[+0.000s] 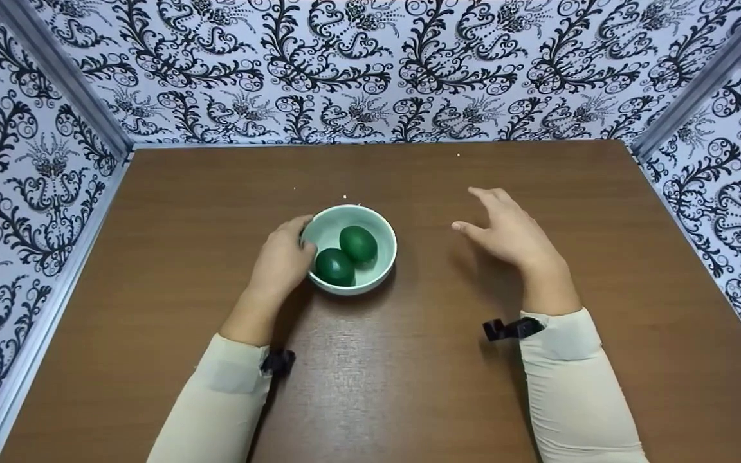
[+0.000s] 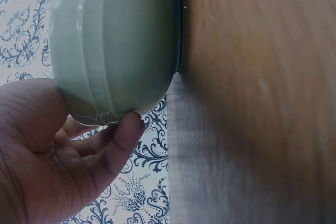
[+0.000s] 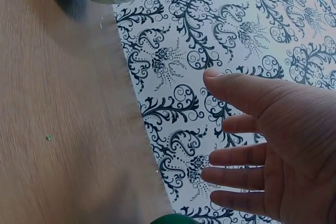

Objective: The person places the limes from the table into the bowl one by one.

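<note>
A pale green bowl (image 1: 380, 273) stands on the wooden table, with two smooth green egg-shaped objects inside. The darker one (image 1: 334, 267) lies at the near left, touching the brighter one (image 1: 358, 244). My left hand (image 1: 283, 257) grips the bowl's left rim, thumb over the edge and fingers along the outer wall. From the left wrist view, those fingers (image 2: 123, 137) bend against the bowl's side (image 2: 118, 40). To the right of the bowl, my right hand (image 1: 509, 228) hovers above the table with fingers extended, holding nothing.
Patterned black-and-white panels (image 1: 357, 71) enclose the table (image 1: 370, 386) at the back and sides. Small white specks lie beyond the bowl. At the right wrist view's bottom edge, part of a rounded green object (image 3: 174, 219) shows. A green crumb (image 3: 48, 137) lies on the tabletop.
</note>
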Available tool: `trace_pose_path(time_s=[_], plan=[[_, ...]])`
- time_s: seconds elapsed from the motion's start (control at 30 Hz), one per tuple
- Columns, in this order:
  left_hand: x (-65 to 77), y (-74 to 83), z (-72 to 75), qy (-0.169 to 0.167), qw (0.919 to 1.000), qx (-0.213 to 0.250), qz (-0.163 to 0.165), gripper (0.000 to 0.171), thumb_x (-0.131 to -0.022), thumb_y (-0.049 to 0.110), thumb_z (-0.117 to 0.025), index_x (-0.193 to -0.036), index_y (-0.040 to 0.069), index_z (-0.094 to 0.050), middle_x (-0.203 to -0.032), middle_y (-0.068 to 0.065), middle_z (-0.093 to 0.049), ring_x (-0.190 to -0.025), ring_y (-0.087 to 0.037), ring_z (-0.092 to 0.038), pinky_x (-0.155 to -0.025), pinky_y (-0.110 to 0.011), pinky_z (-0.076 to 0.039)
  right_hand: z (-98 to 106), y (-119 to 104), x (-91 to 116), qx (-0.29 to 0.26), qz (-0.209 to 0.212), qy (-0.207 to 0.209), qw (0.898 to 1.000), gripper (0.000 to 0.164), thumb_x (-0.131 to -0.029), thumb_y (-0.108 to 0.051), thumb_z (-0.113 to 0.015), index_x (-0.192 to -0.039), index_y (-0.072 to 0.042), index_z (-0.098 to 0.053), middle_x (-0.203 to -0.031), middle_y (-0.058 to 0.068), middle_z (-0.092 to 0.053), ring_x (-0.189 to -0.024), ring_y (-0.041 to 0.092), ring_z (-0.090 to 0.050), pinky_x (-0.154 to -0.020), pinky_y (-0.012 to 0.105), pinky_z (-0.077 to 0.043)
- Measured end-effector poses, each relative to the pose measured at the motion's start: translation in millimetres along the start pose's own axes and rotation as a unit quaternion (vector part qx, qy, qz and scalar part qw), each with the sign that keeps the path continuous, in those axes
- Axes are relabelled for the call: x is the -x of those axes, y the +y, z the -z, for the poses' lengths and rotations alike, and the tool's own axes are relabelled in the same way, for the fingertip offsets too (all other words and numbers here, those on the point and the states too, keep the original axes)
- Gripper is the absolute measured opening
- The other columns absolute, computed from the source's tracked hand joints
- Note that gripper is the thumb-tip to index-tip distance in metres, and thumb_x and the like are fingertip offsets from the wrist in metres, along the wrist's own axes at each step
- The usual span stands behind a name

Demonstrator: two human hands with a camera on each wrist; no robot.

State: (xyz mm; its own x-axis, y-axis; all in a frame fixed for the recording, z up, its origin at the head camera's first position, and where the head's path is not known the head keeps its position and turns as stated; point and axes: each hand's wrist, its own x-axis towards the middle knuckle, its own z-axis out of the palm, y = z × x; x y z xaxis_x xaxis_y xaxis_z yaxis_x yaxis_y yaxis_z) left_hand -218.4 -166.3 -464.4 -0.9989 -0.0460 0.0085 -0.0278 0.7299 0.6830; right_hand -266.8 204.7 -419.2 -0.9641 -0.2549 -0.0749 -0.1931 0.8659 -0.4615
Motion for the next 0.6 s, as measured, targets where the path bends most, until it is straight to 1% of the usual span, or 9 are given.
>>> trace_pose_path(time_s=[0.23, 0.4, 0.6], plan=[[-0.5, -0.4, -0.2, 0.004, 1.0000, 0.000, -0.005, 0.054, -0.094, 0.007, -0.055, -0.147, 0.005, -0.057, -0.148, -0.019, -0.060, -0.137, -0.036, -0.057, -0.116, -0.051, -0.044, 1, 5, 0, -0.003, -0.006, -0.001, 1.000, 0.084, -0.098, -0.055, -0.063, -0.163, -0.012, -0.033, -0.165, 0.018, -0.034, -0.152, 0.041, -0.035, -0.123, 0.063, -0.028], [0.2, -0.2, 0.3, -0.001, 1.0000, 0.004, -0.004, 0.053, -0.095, 0.007, -0.055, -0.148, 0.004, -0.056, -0.148, -0.018, -0.059, -0.137, -0.036, -0.056, -0.116, -0.050, -0.044, 2, 8, -1, -0.010, -0.004, -0.002, 1.000, 0.085, -0.097, -0.055, -0.064, -0.162, -0.010, -0.033, -0.165, 0.019, -0.034, -0.153, 0.041, -0.034, -0.124, 0.061, -0.027], [0.7, 0.0, 0.9, -0.006, 1.0000, 0.006, -0.003, 0.053, -0.095, 0.007, -0.055, -0.148, 0.004, -0.055, -0.149, -0.018, -0.059, -0.138, -0.035, -0.056, -0.116, -0.050, -0.044, 2, 13, -2, -0.011, -0.006, -0.001, 1.000, 0.085, -0.098, -0.054, -0.064, -0.162, -0.009, -0.033, -0.164, 0.021, -0.034, -0.152, 0.042, -0.034, -0.124, 0.061, -0.027]])
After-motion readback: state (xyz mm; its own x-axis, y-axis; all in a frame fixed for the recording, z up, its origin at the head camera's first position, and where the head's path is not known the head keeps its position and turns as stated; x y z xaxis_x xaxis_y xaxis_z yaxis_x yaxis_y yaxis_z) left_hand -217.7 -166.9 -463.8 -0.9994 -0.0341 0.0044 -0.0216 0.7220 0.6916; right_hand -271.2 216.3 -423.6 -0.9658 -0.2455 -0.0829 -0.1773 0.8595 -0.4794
